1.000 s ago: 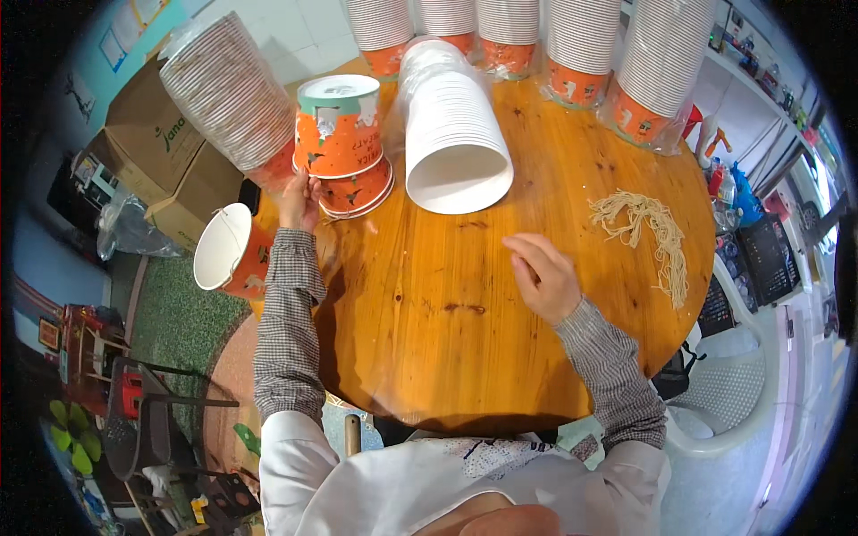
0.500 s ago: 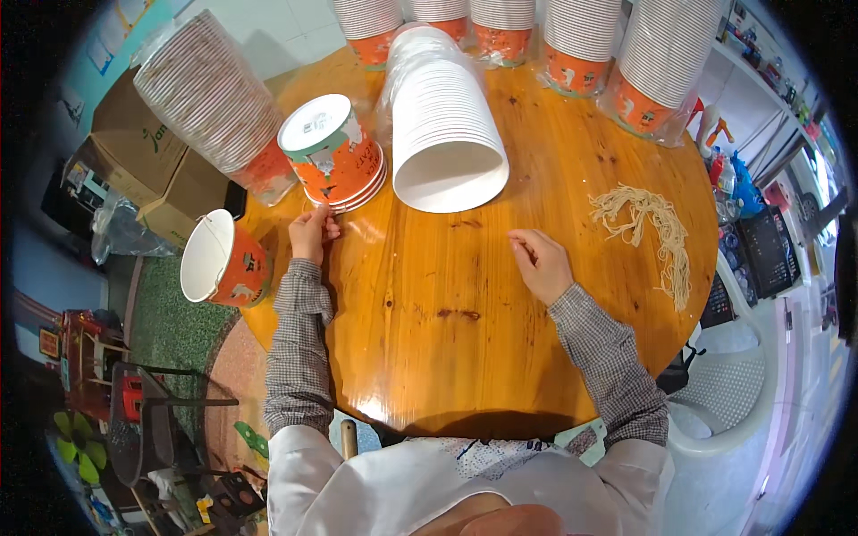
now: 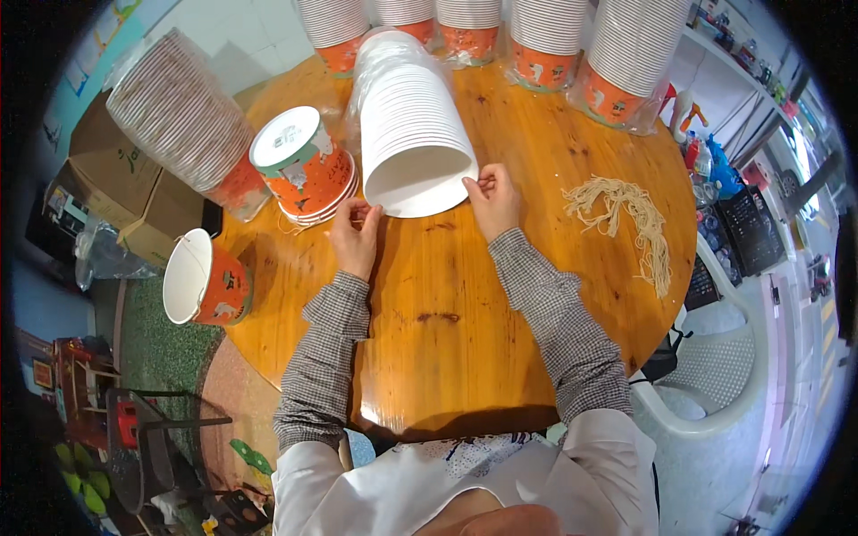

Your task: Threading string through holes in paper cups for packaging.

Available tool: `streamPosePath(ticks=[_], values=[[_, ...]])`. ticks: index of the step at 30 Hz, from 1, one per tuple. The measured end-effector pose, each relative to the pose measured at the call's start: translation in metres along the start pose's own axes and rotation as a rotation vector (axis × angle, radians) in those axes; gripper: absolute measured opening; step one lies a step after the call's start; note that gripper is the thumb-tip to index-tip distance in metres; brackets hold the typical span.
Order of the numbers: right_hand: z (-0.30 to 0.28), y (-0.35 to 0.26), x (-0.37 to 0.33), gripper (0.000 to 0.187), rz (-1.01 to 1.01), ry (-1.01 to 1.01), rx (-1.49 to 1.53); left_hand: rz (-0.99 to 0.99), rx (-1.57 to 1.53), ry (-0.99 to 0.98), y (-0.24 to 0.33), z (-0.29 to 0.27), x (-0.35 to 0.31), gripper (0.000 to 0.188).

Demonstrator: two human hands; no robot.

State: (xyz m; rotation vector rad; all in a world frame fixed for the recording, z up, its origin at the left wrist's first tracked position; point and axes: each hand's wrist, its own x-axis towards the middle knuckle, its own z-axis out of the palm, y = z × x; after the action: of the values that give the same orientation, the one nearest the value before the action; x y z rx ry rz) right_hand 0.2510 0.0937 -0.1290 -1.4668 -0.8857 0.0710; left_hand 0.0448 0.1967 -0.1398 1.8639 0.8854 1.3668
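Note:
A long stack of nested white paper buckets [image 3: 413, 112] lies on its side on the table, its open mouth toward me. My left hand [image 3: 357, 238] is closed in a pinch at the left of the front bucket's rim. On the other side of that rim, my right hand [image 3: 496, 202] pinches the edge between thumb and fingers. Just left of the stack, a few orange printed buckets [image 3: 308, 179] stand upside down, nested together. Another orange bucket [image 3: 220, 284], with a thin cord at its rim, lies tipped at the table's left edge.
A bundle of cream-coloured cords [image 3: 626, 219] lies on the right of the wooden table [image 3: 438, 357]. Several wrapped bucket stacks [image 3: 544, 45] line the far edge. Another wrapped stack [image 3: 183, 112] leans at the left, by a cardboard box [image 3: 134, 183]. A white chair [image 3: 715, 366] stands to the right.
Both hands have moved inward and forward to the mouth of the lying stack, one at each side of its rim. The whole view has shifted slightly.

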Motion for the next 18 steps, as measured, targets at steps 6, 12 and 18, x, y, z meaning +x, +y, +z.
streamPosePath(ticks=[6, 12, 18], values=[[0.005, 0.006, 0.007, 0.020, 0.060, -0.009, 0.031, -0.041, 0.002, 0.003, -0.002, 0.009, 0.005, 0.021], [0.005, 0.007, 0.003, 0.017, 0.039, 0.002, -0.007, -0.055, -0.037, 0.013, 0.001, 0.009, 0.005, 0.018], [-0.010, -0.012, -0.011, 0.034, -0.081, -0.058, -0.126, -0.091, -0.101, -0.004, 0.008, 0.006, -0.006, 0.012]])
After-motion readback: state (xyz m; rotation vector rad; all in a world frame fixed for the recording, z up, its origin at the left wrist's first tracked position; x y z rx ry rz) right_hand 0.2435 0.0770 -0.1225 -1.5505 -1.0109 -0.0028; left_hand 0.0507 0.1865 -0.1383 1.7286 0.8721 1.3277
